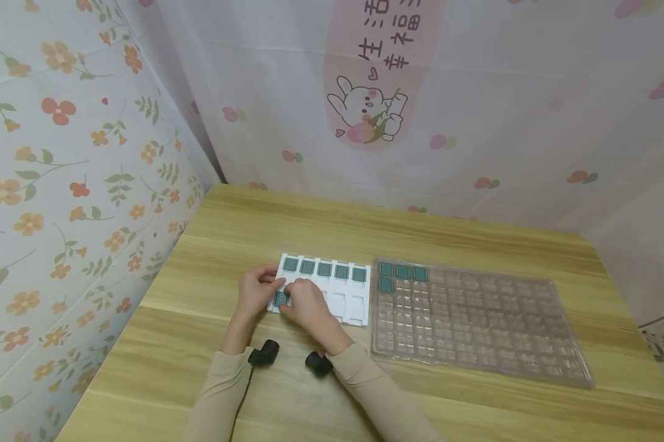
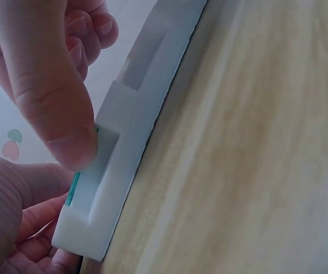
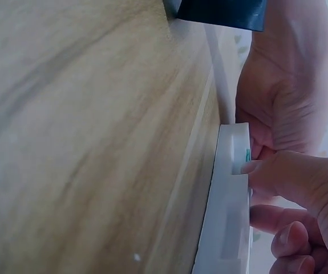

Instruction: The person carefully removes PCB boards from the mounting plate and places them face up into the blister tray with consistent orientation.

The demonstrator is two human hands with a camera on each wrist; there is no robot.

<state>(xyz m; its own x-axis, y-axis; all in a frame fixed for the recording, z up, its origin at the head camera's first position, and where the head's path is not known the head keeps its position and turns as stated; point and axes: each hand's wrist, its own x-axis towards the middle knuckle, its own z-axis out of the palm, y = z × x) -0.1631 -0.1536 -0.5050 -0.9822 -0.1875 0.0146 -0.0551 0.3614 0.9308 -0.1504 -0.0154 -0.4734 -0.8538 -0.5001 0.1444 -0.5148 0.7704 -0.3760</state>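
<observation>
A white tray [image 1: 339, 302] with pockets lies on the wooden table, green square chips [image 1: 324, 269] filling its far row. At its left end my left hand [image 1: 253, 295] grips the edge, thumb near the corner pocket. My right hand [image 1: 312, 305] reaches across the near row and pinches a green chip [image 1: 280, 299] seated in the near-left pocket. Only a thin green edge of that chip [image 2: 72, 188] shows in the left wrist view, beside the right thumb [image 2: 67, 137]. From the right wrist view, the right thumb [image 3: 278, 174] presses at the tray's side opening.
Right of the white tray lies a large clear plastic tray [image 1: 475, 368] with many pockets; several green chips [image 1: 402, 272] sit in its far-left corner. Black wrist cameras [image 1: 264, 353] stick out from both forearms. Patterned curtains [image 1: 288, 92] stand behind and to the left of the table.
</observation>
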